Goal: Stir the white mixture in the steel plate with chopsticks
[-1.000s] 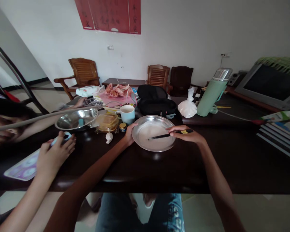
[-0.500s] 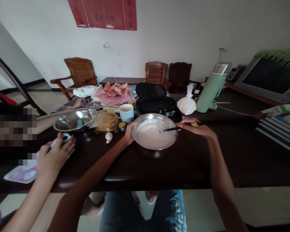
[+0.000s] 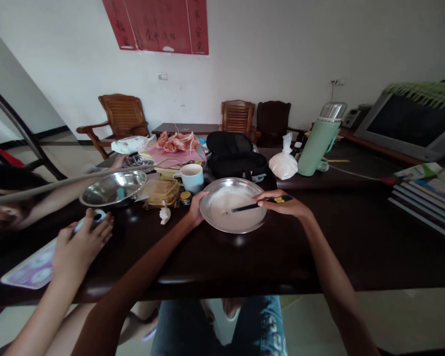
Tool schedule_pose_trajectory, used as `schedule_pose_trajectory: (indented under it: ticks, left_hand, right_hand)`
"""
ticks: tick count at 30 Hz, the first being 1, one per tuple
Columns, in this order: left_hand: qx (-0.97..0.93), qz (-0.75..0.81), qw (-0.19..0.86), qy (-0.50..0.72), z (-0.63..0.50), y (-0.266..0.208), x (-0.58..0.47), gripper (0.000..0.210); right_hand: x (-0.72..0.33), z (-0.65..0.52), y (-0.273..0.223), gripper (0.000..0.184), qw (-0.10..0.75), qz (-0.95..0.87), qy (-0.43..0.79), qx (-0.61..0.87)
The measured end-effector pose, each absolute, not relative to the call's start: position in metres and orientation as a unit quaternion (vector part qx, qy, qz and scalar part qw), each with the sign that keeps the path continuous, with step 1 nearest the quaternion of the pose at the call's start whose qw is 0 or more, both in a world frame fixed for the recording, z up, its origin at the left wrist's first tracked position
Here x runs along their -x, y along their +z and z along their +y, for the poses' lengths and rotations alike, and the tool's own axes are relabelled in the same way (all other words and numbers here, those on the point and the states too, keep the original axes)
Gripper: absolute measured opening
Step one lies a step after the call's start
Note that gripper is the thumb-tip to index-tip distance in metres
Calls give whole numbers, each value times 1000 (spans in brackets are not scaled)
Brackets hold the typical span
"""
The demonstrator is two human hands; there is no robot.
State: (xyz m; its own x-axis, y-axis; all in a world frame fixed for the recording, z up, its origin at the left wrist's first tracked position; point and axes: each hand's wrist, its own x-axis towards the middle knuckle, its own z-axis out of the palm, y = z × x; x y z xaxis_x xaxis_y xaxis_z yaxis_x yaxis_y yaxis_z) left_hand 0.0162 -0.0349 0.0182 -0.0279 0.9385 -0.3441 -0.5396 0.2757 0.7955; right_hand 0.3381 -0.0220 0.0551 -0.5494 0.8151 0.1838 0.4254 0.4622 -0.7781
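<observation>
A shiny metal bowl [image 3: 232, 230] stands on the dark table in front of me, with a pale, milky mixture [image 3: 222, 205] in it. My left hand [image 3: 197, 208] grips the bowl's left rim, thumb over the edge. Black chopsticks [image 3: 244, 207] with gold-marked ends are pinched in my right hand [image 3: 282, 203] above the bowl's right side. Their tips dip into the mixture near its middle. Whether it is one stick or a pair pressed together is hard to see.
Left of me, another person's hand [image 3: 83, 242] rests over a phone-like object. Beyond are a second metal bowl [image 3: 85, 198], plastic food boxes [image 3: 163, 192], a mug [image 3: 192, 179] and a black case [image 3: 237, 160]. A bag of white powder [image 3: 283, 164], green flask [image 3: 319, 146] and books [image 3: 422, 207] stand rightward.
My right hand has moved left over the bowl, and the chopstick tips have swept left through the mixture. My left hand stays on the rim. The view has shifted slightly.
</observation>
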Motion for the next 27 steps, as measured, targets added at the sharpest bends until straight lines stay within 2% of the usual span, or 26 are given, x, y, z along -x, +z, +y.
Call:
schedule_pose_trajectory:
  ticks: [3, 8, 13, 18, 23, 27]
  left_hand:
    - [-218, 447, 653, 572, -34, 17, -17, 24]
    - [-206, 450, 650, 577, -32, 16, -18, 21]
    - [-204, 436, 656, 581, -32, 16, -18, 20]
    - [-208, 435, 660, 576, -32, 17, -19, 27]
    - [-213, 427, 659, 581, -32, 15, -18, 21]
    - [-213, 426, 661, 580, -31, 13, -16, 14]
  right_hand:
    - [-343, -21, 55, 42, 323, -792, 317, 409]
    - [-342, -24, 56, 40, 262, -808, 360, 385]
    - [-341, -21, 53, 41, 331, -795, 299, 410]
    - [-341, -23, 55, 42, 259, -817, 347, 380]
    - [-335, -22, 55, 42, 293, -818, 304, 390]
    - [-338, -24, 57, 39, 253, -821, 347, 376]
